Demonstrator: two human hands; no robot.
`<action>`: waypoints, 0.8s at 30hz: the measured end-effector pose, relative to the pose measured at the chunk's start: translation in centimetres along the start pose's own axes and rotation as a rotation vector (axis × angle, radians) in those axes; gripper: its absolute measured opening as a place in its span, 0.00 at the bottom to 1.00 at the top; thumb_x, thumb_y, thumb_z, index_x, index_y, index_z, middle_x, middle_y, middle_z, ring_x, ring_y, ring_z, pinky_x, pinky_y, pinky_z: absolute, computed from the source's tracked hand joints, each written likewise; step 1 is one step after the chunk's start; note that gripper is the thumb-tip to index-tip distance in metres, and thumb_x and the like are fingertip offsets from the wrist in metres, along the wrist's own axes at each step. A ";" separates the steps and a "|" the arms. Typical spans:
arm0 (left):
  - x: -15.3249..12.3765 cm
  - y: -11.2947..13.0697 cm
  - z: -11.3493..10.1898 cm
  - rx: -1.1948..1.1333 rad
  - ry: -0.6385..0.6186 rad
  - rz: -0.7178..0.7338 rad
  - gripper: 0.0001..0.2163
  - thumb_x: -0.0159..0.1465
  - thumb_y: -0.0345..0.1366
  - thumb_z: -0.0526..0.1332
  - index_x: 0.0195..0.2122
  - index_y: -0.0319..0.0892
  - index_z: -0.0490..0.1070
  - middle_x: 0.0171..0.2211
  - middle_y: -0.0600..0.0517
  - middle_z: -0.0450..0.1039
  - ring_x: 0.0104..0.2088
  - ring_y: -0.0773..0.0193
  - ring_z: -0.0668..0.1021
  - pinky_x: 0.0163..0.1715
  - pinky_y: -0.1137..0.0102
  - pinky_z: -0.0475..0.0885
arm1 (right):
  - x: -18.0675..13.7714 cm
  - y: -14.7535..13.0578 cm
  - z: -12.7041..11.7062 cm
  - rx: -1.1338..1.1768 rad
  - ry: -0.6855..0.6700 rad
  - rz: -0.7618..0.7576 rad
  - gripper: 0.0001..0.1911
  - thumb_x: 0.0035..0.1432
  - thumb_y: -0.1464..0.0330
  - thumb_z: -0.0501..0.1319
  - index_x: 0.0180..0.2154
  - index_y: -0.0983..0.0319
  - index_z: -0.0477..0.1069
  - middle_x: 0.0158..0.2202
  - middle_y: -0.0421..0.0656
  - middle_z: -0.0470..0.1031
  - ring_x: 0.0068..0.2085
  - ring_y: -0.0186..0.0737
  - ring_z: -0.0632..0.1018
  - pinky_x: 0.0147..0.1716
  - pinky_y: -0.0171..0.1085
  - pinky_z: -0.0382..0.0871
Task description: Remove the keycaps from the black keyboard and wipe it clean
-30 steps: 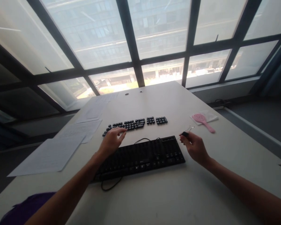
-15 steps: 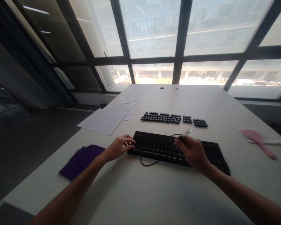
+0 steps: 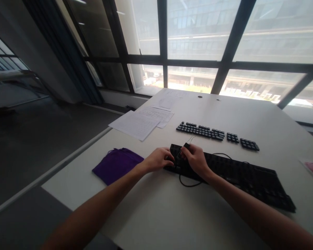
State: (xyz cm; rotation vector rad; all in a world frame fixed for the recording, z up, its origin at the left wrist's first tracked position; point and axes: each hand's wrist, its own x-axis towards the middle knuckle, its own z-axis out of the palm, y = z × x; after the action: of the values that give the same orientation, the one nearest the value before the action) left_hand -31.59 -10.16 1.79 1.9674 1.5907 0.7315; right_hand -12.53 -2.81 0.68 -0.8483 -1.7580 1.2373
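Your long black keyboard lies slantwise on the white worktop, a cable looping from its near edge; black keycaps sit in 3 main blocks beyond. Your right hand has its grip closed on a black-handled wire tool; your left hand curls at the keyboard's left end, whether gripping I can't tell. Writing on the papers is too small to read.

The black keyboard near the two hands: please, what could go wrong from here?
The wire tool in the right hand is close to the left hand, so a slip might scratch it. The loose keycaps lie in groups beyond the keyboard; if it were pushed back, they might get mixed. The cable loop in front of the keyboard could catch on the right forearm.
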 end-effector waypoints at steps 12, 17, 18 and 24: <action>-1.3 -0.3 1.3 0.036 0.224 0.123 0.05 0.63 0.31 0.64 0.38 0.41 0.79 0.37 0.49 0.75 0.38 0.62 0.77 0.42 0.68 0.72 | -0.3 1.0 -0.7 0.017 0.003 0.050 0.15 0.60 0.61 0.61 0.25 0.64 0.71 0.21 0.41 0.73 0.24 0.38 0.73 0.25 0.35 0.65; 3.1 -2.2 -2.4 -0.020 0.351 0.077 0.08 0.64 0.38 0.64 0.40 0.42 0.79 0.38 0.48 0.76 0.37 0.63 0.78 0.37 0.70 0.74 | -0.3 0.8 -0.8 0.043 -0.009 0.061 0.14 0.60 0.62 0.60 0.26 0.64 0.72 0.22 0.42 0.75 0.24 0.38 0.74 0.25 0.35 0.66; 4.5 -2.9 -2.9 0.011 0.346 0.069 0.08 0.64 0.38 0.64 0.40 0.41 0.80 0.38 0.48 0.76 0.36 0.64 0.78 0.38 0.70 0.74 | -0.3 0.7 -0.8 0.052 -0.010 0.065 0.14 0.60 0.62 0.60 0.27 0.64 0.72 0.22 0.42 0.75 0.24 0.38 0.74 0.25 0.35 0.66; 12.5 -6.6 -2.3 0.120 0.239 0.064 0.06 0.59 0.32 0.66 0.38 0.41 0.81 0.36 0.49 0.78 0.32 0.65 0.78 0.38 0.70 0.75 | -0.5 1.0 -1.0 0.101 -0.004 0.063 0.14 0.60 0.62 0.60 0.26 0.64 0.71 0.22 0.42 0.74 0.24 0.37 0.73 0.24 0.34 0.66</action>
State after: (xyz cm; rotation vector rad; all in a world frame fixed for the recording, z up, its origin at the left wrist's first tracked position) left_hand -35.71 3.43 0.19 2.0886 1.7517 0.9473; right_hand -11.31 -2.54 -0.23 -0.8479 -1.6689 1.3577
